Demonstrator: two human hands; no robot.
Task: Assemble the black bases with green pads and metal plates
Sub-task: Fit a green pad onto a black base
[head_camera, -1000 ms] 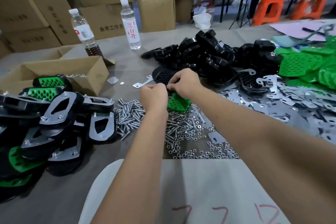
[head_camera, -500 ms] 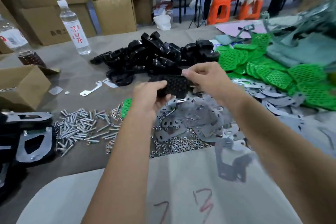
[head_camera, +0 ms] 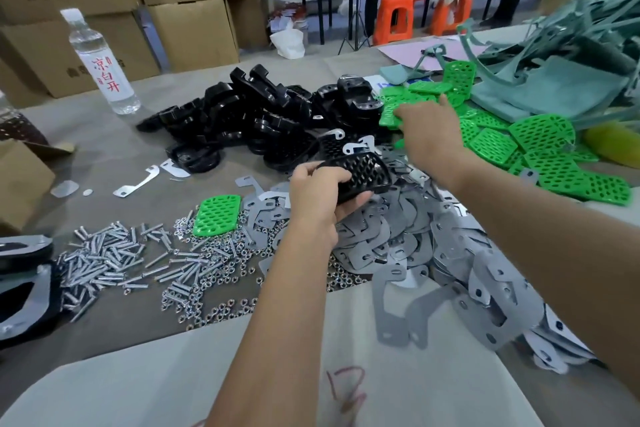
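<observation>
Two hands are working over the table (head_camera: 104, 149). Nearest the person, the metal plates (head_camera: 433, 253) are lying in a loose heap, w/ screws (head_camera: 104, 260) and nuts (head_camera: 214, 308) scattered to the left. Finished units (head_camera: 24, 288), black w/ plates on, are showing at the left edge, so part of the batch appears done.

Left hand (head_camera: 318, 198) is gripping one black base (head_camera: 360, 173), fingers curled round its near end, holding it above the plate heap w/ the perforated face up. No pad or plate is on this base yet. One lone green pad (head_camera: 216, 215) is lying flat just left of that hand, beside the nuts.

Right hand (head_camera: 427, 130) is reaching further out to the green pads (head_camera: 540, 142); fingertips are at a pad at the pile's near-left edge. Grip: cannot tell, the fingers are hidden behind the hand.

Beyond, the unassembled bases (head_camera: 249, 114) are piled mid-table, w/ a water bottle (head_camera: 100, 62) behind left.

Judgement: current unit is at step 1, pad pickup. Pad fit, plate and fasteners are all outstanding; many bases are remaining.
</observation>
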